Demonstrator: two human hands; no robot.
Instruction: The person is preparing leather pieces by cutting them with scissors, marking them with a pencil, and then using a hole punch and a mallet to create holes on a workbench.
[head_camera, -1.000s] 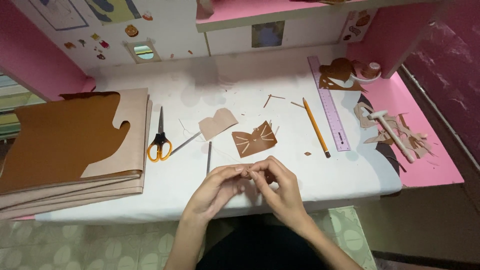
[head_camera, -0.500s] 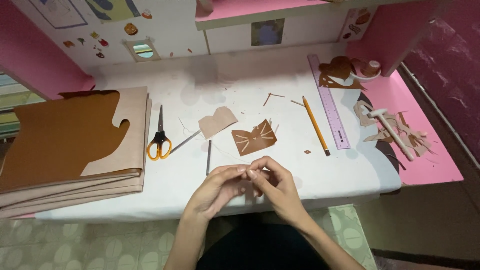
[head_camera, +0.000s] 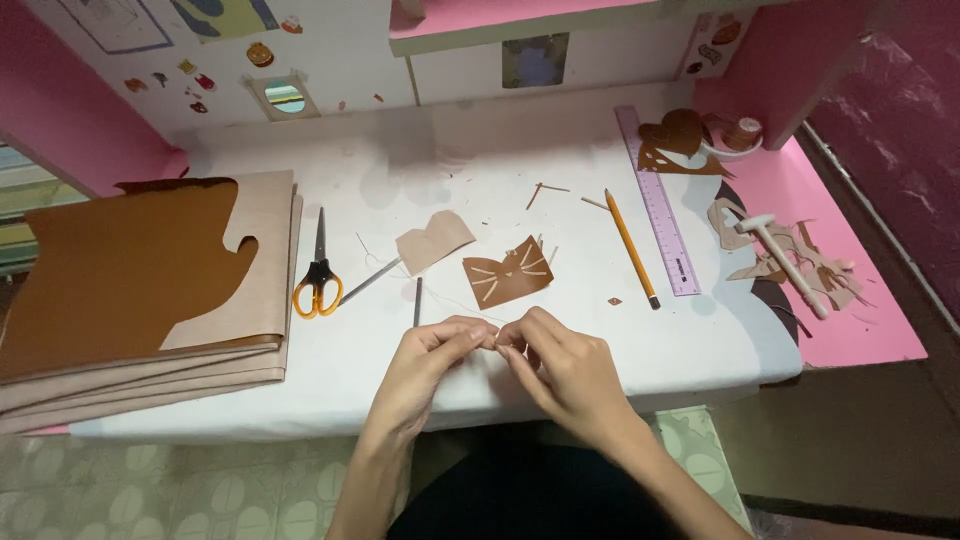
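The desk (head_camera: 560, 130) is white with pink side panels and carries all the working materials within arm's reach. The largest item, a stack of brown and beige sheets (head_camera: 140, 290), lies flat at the far left edge, apart from the central work zone. A purple ruler (head_camera: 658, 205) lies lengthwise at the right, with a yellow pencil (head_camera: 630, 248) just beside it and roughly parallel, both placed to the side of the right hand. Orange-handled scissors (head_camera: 318, 265) lie closed to the left of centre, handles toward the person, oriented for direct pick-up. Offcuts and a small white mallet (head_camera: 785, 255) are collected on the pink panel at the right. At centre lie a beige cut piece (head_camera: 433, 240) and a brown cat-face piece (head_camera: 507, 275) bearing pale whisker-like strips, both flat and near each other but apart. The left hand (head_camera: 425, 370) and the right hand (head_camera: 560, 365) meet at the near edge of the desk, just below the cat-face piece. The fingers (head_camera: 478, 335) of both hands are pinched together tip to tip on a very small item; it is too small to identify, though a fine pale thread (head_camera: 455, 303) appears to run from the hands toward the cat-face piece. Holding it close to the body and above the desk edge appears to give fine control.
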